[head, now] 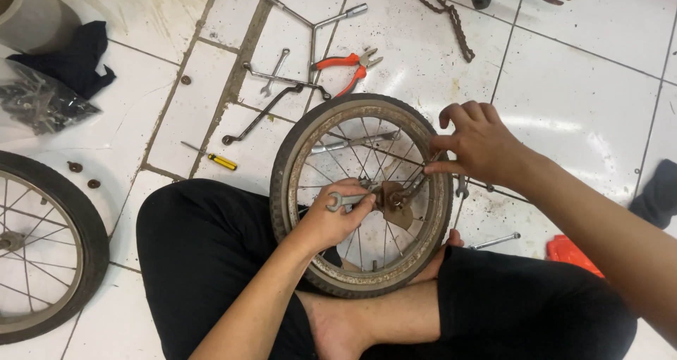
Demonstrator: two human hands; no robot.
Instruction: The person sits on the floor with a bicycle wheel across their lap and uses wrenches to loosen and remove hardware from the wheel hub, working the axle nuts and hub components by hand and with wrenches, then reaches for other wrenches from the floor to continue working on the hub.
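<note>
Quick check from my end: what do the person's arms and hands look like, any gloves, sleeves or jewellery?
Both are bare. The left hand and right hand wear no gloves, and no rings or watch show. Both forearms are uncovered as far as the view reaches; no sleeve is visible on either. Below them the person wears black trousers, and the feet are bare.

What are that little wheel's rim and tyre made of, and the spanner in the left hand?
Rim: likely steel, brown with rust. Tyre: black rubber, dull and dusty. Spanner in the left hand: bare grey metal, probably steel, with a slight shine.
</note>
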